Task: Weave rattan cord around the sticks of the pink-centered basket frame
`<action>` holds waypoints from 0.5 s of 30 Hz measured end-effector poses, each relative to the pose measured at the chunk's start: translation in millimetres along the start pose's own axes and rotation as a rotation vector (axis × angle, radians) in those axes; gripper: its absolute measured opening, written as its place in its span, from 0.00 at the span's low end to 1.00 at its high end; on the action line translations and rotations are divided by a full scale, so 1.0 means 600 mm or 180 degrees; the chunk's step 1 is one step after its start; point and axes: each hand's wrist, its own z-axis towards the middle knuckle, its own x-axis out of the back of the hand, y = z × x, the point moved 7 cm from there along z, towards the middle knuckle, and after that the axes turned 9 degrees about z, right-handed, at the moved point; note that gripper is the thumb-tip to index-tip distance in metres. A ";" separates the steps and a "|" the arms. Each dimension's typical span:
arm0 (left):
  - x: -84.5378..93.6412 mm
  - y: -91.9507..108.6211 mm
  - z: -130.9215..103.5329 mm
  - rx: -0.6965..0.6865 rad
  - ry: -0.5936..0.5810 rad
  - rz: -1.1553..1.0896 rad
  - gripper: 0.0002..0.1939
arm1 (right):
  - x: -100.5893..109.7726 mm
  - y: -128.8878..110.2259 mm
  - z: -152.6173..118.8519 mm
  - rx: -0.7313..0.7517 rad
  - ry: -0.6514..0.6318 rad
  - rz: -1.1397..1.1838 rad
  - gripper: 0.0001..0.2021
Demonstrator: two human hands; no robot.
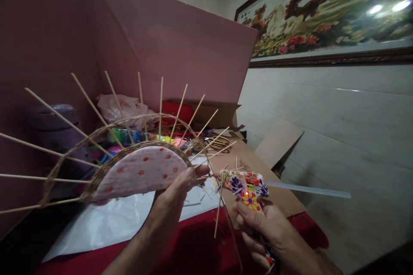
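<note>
Pink fabric half-disc (137, 176) is held above the red cloth (193, 232) by the left hand (179, 189); the glue gun (247, 189) is gripped by the right hand (263, 223). Burns could be caused by a nozzle (213, 175) slip.

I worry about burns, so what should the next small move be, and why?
I'd perhaps ease the fingertips of the left hand, which holds the fabric half-round, back slightly before squeezing the glue gun: its red light is on and its nozzle, aimed by the right hand, sits very close to them.
</note>
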 end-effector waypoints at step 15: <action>0.000 -0.001 0.001 -0.0048 -0.0158 -0.0141 0.11 | -0.005 -0.003 -0.001 -0.0022 0.0059 0.0177 0.17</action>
